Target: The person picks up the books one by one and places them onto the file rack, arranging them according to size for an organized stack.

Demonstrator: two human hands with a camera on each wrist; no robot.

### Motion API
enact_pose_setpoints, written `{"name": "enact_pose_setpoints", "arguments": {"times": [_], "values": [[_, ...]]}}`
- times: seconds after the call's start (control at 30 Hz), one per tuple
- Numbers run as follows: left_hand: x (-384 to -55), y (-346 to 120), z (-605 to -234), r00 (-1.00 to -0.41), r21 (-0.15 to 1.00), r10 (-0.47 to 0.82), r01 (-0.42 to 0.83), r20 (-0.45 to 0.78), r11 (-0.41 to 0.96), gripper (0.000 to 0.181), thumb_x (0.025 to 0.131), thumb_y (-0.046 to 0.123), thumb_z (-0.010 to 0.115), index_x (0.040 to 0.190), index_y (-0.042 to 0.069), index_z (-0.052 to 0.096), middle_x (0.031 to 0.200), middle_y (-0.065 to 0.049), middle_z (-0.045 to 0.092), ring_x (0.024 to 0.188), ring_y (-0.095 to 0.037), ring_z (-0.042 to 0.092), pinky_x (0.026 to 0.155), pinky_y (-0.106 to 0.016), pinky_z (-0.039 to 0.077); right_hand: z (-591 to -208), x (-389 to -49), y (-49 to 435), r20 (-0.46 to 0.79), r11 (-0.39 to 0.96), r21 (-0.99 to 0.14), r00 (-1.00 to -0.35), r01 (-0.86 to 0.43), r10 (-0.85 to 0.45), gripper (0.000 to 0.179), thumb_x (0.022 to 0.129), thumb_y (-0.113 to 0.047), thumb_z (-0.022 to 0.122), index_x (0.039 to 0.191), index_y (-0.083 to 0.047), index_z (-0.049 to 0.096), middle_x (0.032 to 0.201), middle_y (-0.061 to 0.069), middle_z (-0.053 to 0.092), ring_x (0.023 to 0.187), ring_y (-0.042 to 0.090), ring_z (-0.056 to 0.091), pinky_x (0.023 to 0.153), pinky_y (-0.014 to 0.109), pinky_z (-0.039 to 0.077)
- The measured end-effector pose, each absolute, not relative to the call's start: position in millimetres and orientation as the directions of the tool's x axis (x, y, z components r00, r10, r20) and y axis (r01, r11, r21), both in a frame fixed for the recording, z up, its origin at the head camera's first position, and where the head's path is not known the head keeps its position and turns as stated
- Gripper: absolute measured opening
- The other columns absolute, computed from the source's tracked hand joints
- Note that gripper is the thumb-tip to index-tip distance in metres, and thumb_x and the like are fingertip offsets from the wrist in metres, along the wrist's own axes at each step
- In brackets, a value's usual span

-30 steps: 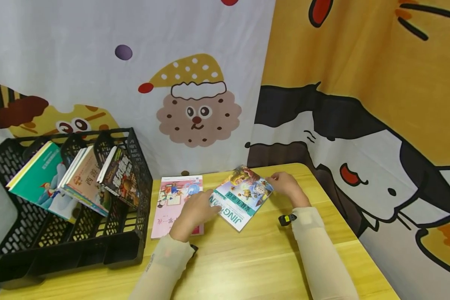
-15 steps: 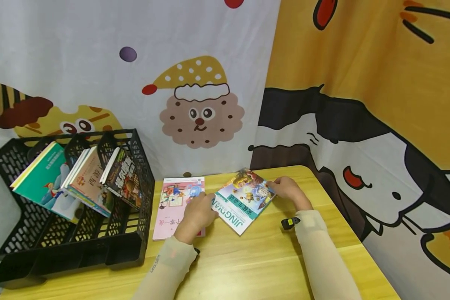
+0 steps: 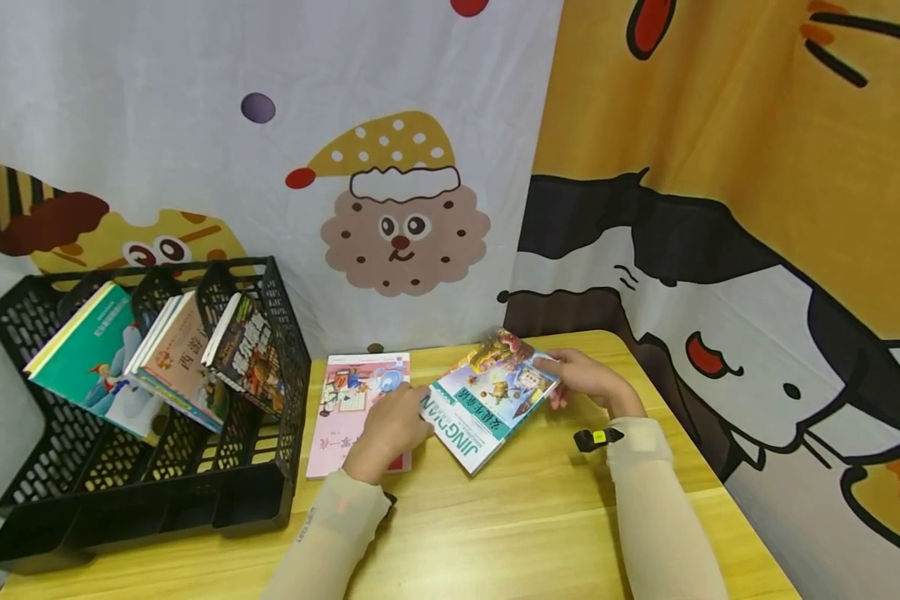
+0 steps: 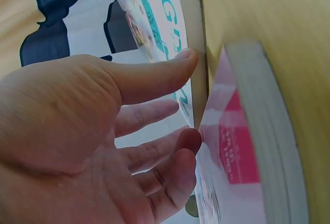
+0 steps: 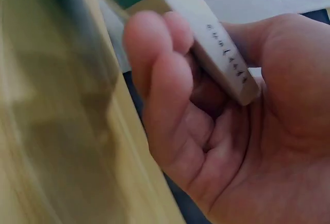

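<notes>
Tilted on the table in the head view is a picture book [image 3: 491, 396] with a colourful cover and a teal band. My right hand [image 3: 588, 379] grips its right edge, thumb on the cover and fingers curled beneath; the right wrist view shows the book's spine [image 5: 227, 56] in that hand. At its left corner is my left hand [image 3: 390, 429], the thumb [image 4: 154, 77] against the edge and the other fingers loosely bent. A pink book [image 3: 352, 417] lies flat, partly under the left hand.
A black perforated rack [image 3: 150, 492] with slots stands at the left. In it lean a green book [image 3: 93, 342], a stack of tan-covered books [image 3: 183, 358] and a dark-covered book [image 3: 251, 354]. A printed curtain hangs behind the wooden table [image 3: 525, 533].
The right hand has gone from the book's edge to a fuller grip with fingers beneath. The book's right side has risen slightly. The left hand has barely moved.
</notes>
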State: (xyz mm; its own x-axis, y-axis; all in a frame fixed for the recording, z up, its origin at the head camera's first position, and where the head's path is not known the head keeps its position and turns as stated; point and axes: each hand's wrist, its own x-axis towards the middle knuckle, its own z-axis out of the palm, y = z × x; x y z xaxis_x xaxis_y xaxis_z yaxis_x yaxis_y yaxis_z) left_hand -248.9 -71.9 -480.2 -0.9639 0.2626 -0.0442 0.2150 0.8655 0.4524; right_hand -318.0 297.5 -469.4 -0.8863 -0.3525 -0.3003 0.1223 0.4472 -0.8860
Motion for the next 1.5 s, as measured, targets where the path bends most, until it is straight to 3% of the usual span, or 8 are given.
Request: {"name": "enact_pose_setpoints", "arguments": {"times": [0.27, 0.43, 0.53, 0.7, 0.87, 1.13, 1.33, 1.5], "values": [[-254, -89, -477, -0.979, 0.579, 0.203, 0.145, -0.036, 0.803, 0.055, 0.102, 0.038, 0.078, 0.149, 0.010, 0.069, 0.130, -0.012, 0.078, 0.117, -0.032, 0.072, 0.103, -0.057, 0.057, -448, -312, 286, -0.151, 0.384, -0.923, -0.937, 0.019, -0.316, 0.052, 0.118, -0.042, 0.052, 0.151, -0.002, 0.056, 0.086, 0.008, 0.066, 0.055, 0.019, 0.063, 0.056, 0.036, 0.056], [-260, -102, -472, -0.989, 0.613, 0.150, 0.109, -0.016, 0.783, 0.054, 0.112, 0.053, 0.060, 0.100, 0.006, 0.084, 0.081, -0.003, 0.074, 0.072, -0.021, 0.064, 0.073, -0.042, 0.053, -438, -310, 284, -0.068, 0.239, -0.971, -0.950, -0.007, -0.304, 0.046, 0.119, -0.039, 0.051, 0.146, -0.001, 0.056, 0.077, 0.003, 0.070, 0.052, 0.015, 0.063, 0.051, 0.029, 0.054], [-262, -103, -472, -0.978, 0.660, 0.197, 0.103, -0.071, 0.745, 0.069, 0.113, 0.062, 0.050, 0.083, 0.008, 0.081, 0.072, -0.002, 0.074, 0.063, -0.019, 0.060, 0.067, -0.037, 0.047, -435, -309, 283, -0.024, 0.182, -0.983, -0.955, -0.031, -0.297, 0.046, 0.119, -0.039, 0.050, 0.145, -0.001, 0.056, 0.079, 0.000, 0.069, 0.053, 0.014, 0.063, 0.052, 0.029, 0.055], [-262, -102, -470, -0.958, 0.794, 0.263, 0.070, -0.115, 0.603, 0.065, 0.110, 0.070, 0.051, 0.117, 0.010, 0.075, 0.090, -0.009, 0.083, 0.073, -0.025, 0.075, 0.069, -0.036, 0.056, -430, -307, 271, 0.038, 0.126, -0.989, -0.946, -0.083, -0.321, 0.046, 0.119, -0.040, 0.050, 0.143, -0.002, 0.056, 0.086, 0.004, 0.069, 0.058, 0.016, 0.067, 0.056, 0.031, 0.059], [-265, -107, -464, -0.969, 0.889, 0.212, -0.015, -0.125, 0.457, 0.056, 0.112, 0.056, 0.060, 0.145, 0.010, 0.058, 0.097, -0.018, 0.079, 0.082, -0.035, 0.077, 0.065, -0.038, 0.059, -426, -303, 254, 0.005, 0.126, -0.990, -0.910, -0.063, -0.414, 0.045, 0.119, -0.039, 0.051, 0.143, -0.002, 0.049, 0.090, 0.005, 0.077, 0.067, 0.020, 0.077, 0.061, 0.034, 0.064], [-265, -122, -454, -0.994, 0.928, 0.048, -0.076, -0.100, 0.365, 0.065, 0.119, 0.041, 0.045, 0.173, 0.011, 0.029, 0.153, -0.027, 0.059, 0.135, -0.038, 0.065, 0.119, -0.057, 0.049, -428, -302, 240, -0.102, 0.169, -0.985, -0.850, 0.015, -0.516, 0.039, 0.119, -0.042, 0.051, 0.130, -0.005, 0.053, 0.101, 0.013, 0.077, 0.077, 0.025, 0.081, 0.067, 0.037, 0.065], [-265, -145, -441, -0.997, 0.963, 0.025, -0.063, -0.072, 0.261, 0.055, 0.120, 0.034, 0.044, 0.168, 0.007, 0.041, 0.133, -0.026, 0.071, 0.097, -0.019, 0.077, 0.085, -0.031, 0.063, -439, -305, 229, -0.138, 0.143, -0.987, -0.869, 0.079, -0.474, 0.043, 0.118, -0.045, 0.053, 0.133, -0.004, 0.055, 0.125, 0.008, 0.056, 0.084, 0.022, 0.076, 0.069, 0.037, 0.063], [-265, -159, -437, -0.985, 0.970, 0.134, -0.079, -0.112, 0.231, 0.055, 0.120, 0.034, 0.045, 0.168, 0.008, 0.042, 0.125, -0.019, 0.073, 0.089, -0.011, 0.074, 0.077, -0.025, 0.061, -451, -311, 216, -0.147, 0.095, -0.989, -0.889, 0.117, -0.433, 0.040, 0.117, -0.048, 0.053, 0.126, -0.011, 0.063, 0.104, -0.003, 0.071, 0.082, 0.010, 0.072, 0.064, 0.028, 0.056]]}}
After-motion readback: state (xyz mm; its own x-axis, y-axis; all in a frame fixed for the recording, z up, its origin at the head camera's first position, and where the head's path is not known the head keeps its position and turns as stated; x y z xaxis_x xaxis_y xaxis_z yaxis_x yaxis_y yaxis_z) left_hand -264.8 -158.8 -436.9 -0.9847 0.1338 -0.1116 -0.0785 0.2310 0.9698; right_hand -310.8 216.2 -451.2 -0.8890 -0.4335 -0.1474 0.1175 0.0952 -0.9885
